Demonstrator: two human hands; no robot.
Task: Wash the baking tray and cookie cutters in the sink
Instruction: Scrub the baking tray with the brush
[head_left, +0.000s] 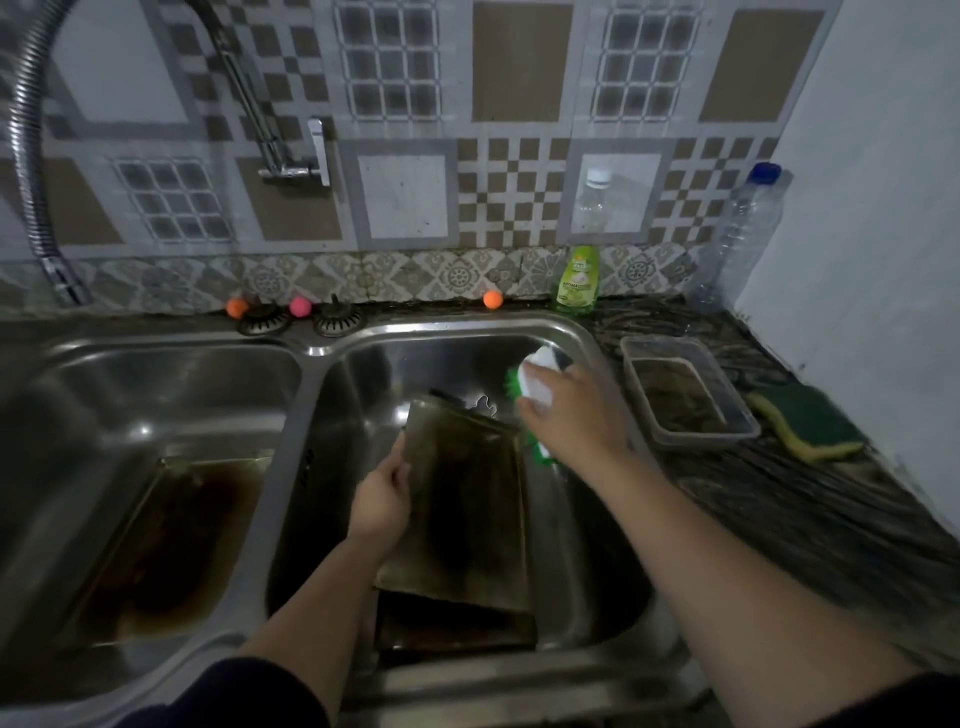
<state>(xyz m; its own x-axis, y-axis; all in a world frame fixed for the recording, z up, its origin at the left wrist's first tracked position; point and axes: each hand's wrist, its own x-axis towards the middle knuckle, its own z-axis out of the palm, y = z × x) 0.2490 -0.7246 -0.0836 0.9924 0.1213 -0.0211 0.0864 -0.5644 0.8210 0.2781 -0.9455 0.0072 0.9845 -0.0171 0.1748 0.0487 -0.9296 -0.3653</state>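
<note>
A dark, stained baking tray (467, 499) leans tilted in the right sink basin (582, 571), its far end raised. My left hand (382, 493) grips the tray's left edge. My right hand (569, 410) holds a white-handled scrubbing brush (537, 384) with green bristles at the tray's upper right corner. Another browned tray (171, 540) lies flat in the left sink basin (130, 395). A small cookie cutter shape (483, 402) seems to lie on the basin floor behind the tray, though it is blurred.
A green dish soap bottle (576, 280) stands behind the sink. Right of the sink, the counter holds a clear plastic container (685, 389) and a green-yellow sponge (805, 426). Two empty bottles (748, 228) stand near the corner. The faucet hose (31, 156) hangs at left.
</note>
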